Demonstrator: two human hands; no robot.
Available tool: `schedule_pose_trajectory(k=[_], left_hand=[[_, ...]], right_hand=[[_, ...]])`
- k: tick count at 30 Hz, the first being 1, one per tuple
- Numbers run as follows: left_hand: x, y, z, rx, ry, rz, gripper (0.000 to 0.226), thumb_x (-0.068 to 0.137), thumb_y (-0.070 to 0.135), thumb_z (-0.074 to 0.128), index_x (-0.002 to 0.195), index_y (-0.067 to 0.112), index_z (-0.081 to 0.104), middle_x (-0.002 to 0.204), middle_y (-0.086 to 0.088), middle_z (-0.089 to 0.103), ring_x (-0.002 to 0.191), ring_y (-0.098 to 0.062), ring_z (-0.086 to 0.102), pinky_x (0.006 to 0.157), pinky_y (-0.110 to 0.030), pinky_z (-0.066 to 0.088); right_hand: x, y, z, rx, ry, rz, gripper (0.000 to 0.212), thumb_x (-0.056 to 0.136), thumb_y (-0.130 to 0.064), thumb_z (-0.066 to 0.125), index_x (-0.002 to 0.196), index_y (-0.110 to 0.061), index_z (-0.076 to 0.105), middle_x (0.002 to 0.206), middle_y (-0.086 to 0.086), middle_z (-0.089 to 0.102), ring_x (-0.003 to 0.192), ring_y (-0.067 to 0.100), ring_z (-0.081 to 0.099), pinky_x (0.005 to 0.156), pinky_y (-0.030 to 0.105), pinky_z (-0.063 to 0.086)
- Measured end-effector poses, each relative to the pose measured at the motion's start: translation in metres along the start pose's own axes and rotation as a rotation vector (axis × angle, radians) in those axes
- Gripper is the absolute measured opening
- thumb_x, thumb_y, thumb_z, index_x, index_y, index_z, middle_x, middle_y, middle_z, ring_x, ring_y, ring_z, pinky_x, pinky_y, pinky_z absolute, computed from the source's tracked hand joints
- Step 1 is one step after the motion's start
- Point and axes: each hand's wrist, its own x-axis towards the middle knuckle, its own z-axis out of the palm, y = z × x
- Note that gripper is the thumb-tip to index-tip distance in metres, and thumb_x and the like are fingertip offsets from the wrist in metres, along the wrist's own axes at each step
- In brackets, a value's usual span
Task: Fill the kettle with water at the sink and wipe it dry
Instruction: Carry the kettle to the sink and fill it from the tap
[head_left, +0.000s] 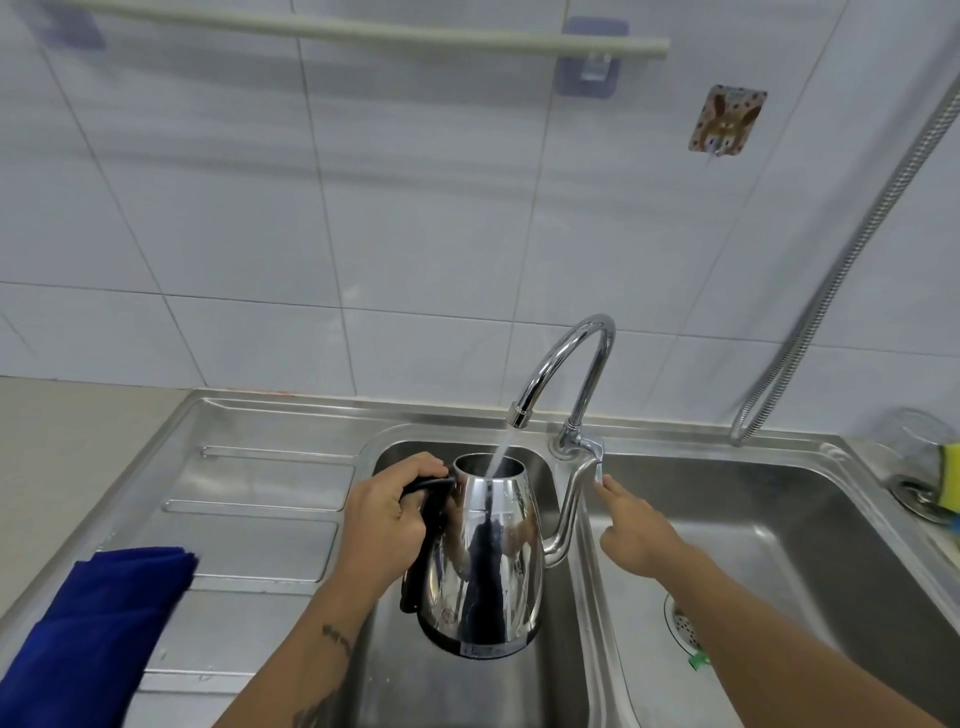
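The kettle (488, 551) is polished steel, cone-shaped, with a thin curved spout and a black base band. It is held upright, lid off, in the left basin of the double steel sink (291, 415). The left hand (387, 519) is clamped around the kettle's black handle (423, 525). A stream of water (501, 449) runs from the chrome gooseneck faucet (566, 369) into the open top. The right hand (636, 530) reaches toward the faucet lever (597, 460), fingers extended, fingertip at the lever. A folded blue cloth (98, 629) lies on the ribbed drainboard at left. A yellow sponge (950, 478) sits at the right rim.
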Motion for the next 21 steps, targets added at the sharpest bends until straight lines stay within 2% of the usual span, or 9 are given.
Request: schedule_pose_trajectory(k=[3,9,16,19,21], left_hand=[[0.0,0.001,-0.001,-0.005,0.014,0.015,0.056,0.079,-0.023,0.052,0.092,0.027,0.074,0.1,0.029,0.068,0.1,-0.001,0.066,0.09,-0.012,0.049],[-0.001,-0.001,-0.002,0.015,0.028,0.035,0.056,0.079,-0.021,0.054,0.093,0.029,0.074,0.102,0.028,0.069,0.101,-0.002,0.067,0.092,-0.015,0.05],[0.001,-0.008,0.001,0.02,0.015,0.031,0.053,0.081,-0.019,0.055,0.095,0.028,0.075,0.103,0.023,0.07,0.103,-0.005,0.067,0.094,-0.027,0.054],[0.004,-0.007,0.003,0.013,0.015,0.044,0.053,0.081,-0.02,0.055,0.095,0.027,0.075,0.102,0.024,0.07,0.102,-0.004,0.067,0.094,-0.027,0.055],[0.006,-0.006,0.004,0.013,0.016,0.049,0.054,0.081,-0.021,0.055,0.094,0.027,0.075,0.102,0.026,0.069,0.101,-0.002,0.067,0.093,-0.025,0.054]], right_hand=[[0.0,0.0,0.0,0.0,0.004,-0.009,0.08,0.087,-0.001,0.042,0.159,-0.025,0.015,0.168,-0.004,0.01,0.148,0.029,0.031,0.113,0.038,0.035],[0.006,0.014,0.007,0.013,0.08,0.02,0.071,0.089,-0.005,0.045,0.156,-0.019,0.027,0.167,-0.001,0.017,0.15,0.024,0.026,0.119,0.037,0.028],[0.008,0.018,-0.003,-0.004,0.131,0.02,0.067,0.087,-0.002,0.045,0.152,-0.018,0.035,0.165,0.002,0.024,0.149,0.025,0.029,0.117,0.039,0.029],[0.01,0.018,-0.005,-0.026,0.14,0.005,0.067,0.085,-0.002,0.045,0.15,-0.016,0.038,0.164,0.002,0.026,0.149,0.026,0.03,0.116,0.039,0.032],[0.01,0.016,-0.007,-0.035,0.152,-0.012,0.064,0.084,-0.002,0.046,0.146,-0.016,0.042,0.161,0.001,0.032,0.144,0.027,0.037,0.11,0.041,0.038]])
